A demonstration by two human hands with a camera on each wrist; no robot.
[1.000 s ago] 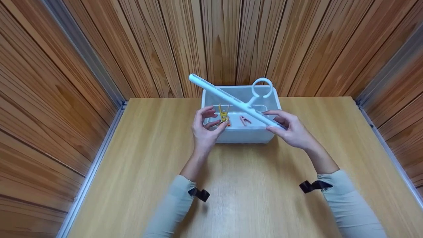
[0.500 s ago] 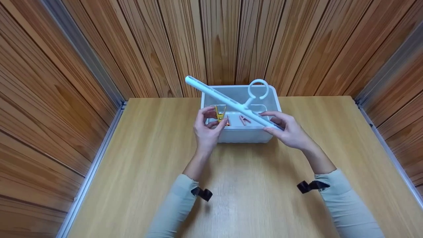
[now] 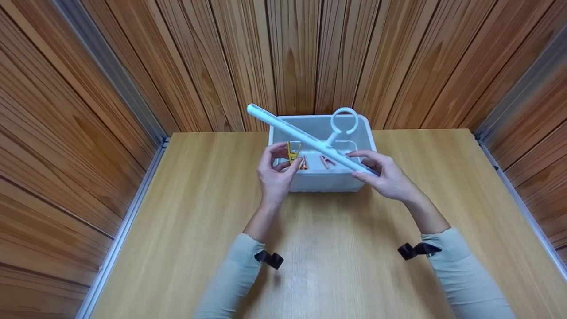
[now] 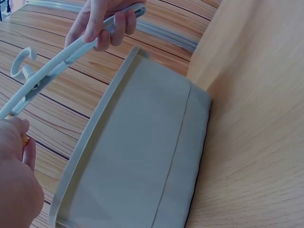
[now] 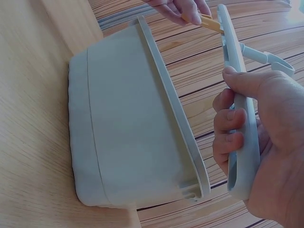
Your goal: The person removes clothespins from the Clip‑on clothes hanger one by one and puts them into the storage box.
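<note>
My right hand [image 3: 390, 177] grips one end of a light blue hanger [image 3: 305, 138], a straight bar with a round open hook [image 3: 344, 109] on top. The bar slants up to the left above the bin. Between thumb and fingers, my left hand [image 3: 275, 177] pinches a yellow clothespin [image 5: 208, 22]. In the right wrist view its far tips reach the underside of the bar [image 5: 231, 38]; whether it is fastened there I cannot tell. Under the hands, a pink clothespin [image 3: 328, 162] and an orange one [image 3: 304, 165] lie inside the white plastic bin [image 3: 328, 182].
The bin stands at the back of a wooden table [image 3: 336, 257], near the wood-panelled wall [image 3: 292, 57]. Metal rails [image 3: 133, 212] run along the table's sides. Each sleeve carries a black wrist strap [image 3: 418, 250].
The hanger and my right hand have shifted slightly left and down. The yellow clothespin has moved a little left and down, staying in my left hand's pinch.
</note>
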